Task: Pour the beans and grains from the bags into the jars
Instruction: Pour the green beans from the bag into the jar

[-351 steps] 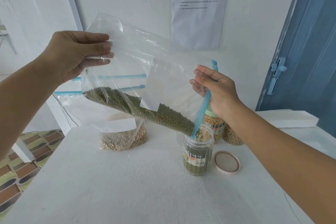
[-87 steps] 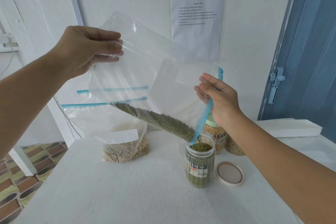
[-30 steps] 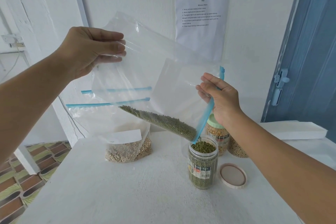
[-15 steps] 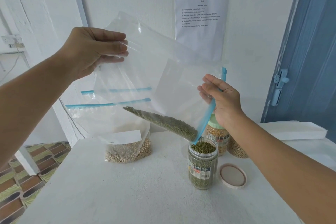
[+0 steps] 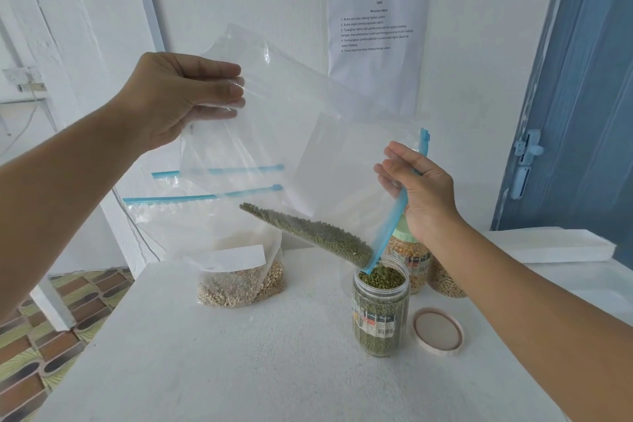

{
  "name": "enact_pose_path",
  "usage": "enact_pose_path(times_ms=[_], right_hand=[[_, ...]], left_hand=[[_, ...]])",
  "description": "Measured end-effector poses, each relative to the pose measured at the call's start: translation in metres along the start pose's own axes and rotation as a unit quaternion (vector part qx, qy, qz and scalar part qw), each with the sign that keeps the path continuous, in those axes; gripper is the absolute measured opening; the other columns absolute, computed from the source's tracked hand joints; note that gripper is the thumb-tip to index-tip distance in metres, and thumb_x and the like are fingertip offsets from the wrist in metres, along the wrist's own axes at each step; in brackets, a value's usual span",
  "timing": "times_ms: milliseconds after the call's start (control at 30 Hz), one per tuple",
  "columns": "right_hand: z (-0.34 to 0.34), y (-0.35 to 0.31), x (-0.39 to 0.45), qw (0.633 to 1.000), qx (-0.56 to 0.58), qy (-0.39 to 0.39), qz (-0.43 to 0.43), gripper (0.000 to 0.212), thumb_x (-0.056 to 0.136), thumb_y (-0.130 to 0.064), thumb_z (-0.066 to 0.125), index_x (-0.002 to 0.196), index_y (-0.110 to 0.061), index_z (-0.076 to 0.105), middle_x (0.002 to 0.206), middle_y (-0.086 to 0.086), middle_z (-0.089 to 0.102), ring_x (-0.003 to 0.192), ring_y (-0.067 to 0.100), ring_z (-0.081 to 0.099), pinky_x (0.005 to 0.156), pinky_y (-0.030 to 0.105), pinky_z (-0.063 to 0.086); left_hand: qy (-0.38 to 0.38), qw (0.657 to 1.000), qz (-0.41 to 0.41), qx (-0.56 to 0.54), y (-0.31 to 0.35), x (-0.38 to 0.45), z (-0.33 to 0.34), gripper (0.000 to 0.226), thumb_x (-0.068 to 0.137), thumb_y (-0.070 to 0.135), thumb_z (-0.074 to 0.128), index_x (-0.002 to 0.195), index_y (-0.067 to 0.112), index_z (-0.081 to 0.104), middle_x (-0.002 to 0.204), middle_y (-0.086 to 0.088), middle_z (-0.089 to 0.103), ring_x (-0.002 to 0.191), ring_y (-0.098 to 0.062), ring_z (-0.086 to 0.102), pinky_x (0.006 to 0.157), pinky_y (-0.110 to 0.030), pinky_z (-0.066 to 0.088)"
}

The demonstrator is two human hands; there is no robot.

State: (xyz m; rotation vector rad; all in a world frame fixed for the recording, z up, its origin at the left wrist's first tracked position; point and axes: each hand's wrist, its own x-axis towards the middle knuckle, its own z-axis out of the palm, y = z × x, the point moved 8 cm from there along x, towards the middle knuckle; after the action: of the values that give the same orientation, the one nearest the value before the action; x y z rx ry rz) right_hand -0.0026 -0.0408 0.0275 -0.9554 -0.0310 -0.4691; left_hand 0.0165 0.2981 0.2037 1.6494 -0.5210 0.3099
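1. Left hand (image 5: 178,99) pinching raised bottom corner of clear zip bag (image 5: 291,134).
2. Right hand (image 5: 421,192) gripping blue zip edge.
3. Mung beans (image 5: 308,236) sliding into open jar (image 5: 381,312) on white table (image 5: 239,370).

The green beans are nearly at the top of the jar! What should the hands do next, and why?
Probably lower the left hand a little to flatten the bag and slow the pour: the jar looks almost full, yet green beans remain in the bag.
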Motion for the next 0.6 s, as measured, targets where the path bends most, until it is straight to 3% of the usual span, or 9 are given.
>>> enact_pose_path(times_ms=[267, 600], right_hand=[[-0.001, -0.001, -0.002, 1.0, 0.002, -0.004, 0.004, 0.026, 0.087, 0.006, 0.076, 0.109, -0.007, 0.077, 0.113, 0.007, 0.078, 0.094, 0.029, 0.077, 0.084, 0.031, 0.062], [0.003, -0.008, -0.01, 0.998, -0.038, -0.05, -0.005, 0.027, 0.085, 0.007, 0.075, 0.11, -0.006, 0.077, 0.115, 0.01, 0.077, 0.091, 0.028, 0.077, 0.087, 0.034, 0.062]], left_hand=[[0.006, 1.0, -0.001, -0.009, -0.006, -0.006, -0.002, 0.033, 0.078, 0.0, 0.083, 0.11, 0.006, 0.078, 0.108, -0.014, 0.079, 0.093, -0.028, 0.078, 0.083, -0.035, 0.064], [0.067, 0.995, -0.01, -0.072, -0.044, -0.047, -0.021, 0.028, 0.077, -0.001, 0.081, 0.103, 0.008, 0.078, 0.101, -0.009, 0.08, 0.089, -0.024, 0.078, 0.08, -0.034, 0.064]])
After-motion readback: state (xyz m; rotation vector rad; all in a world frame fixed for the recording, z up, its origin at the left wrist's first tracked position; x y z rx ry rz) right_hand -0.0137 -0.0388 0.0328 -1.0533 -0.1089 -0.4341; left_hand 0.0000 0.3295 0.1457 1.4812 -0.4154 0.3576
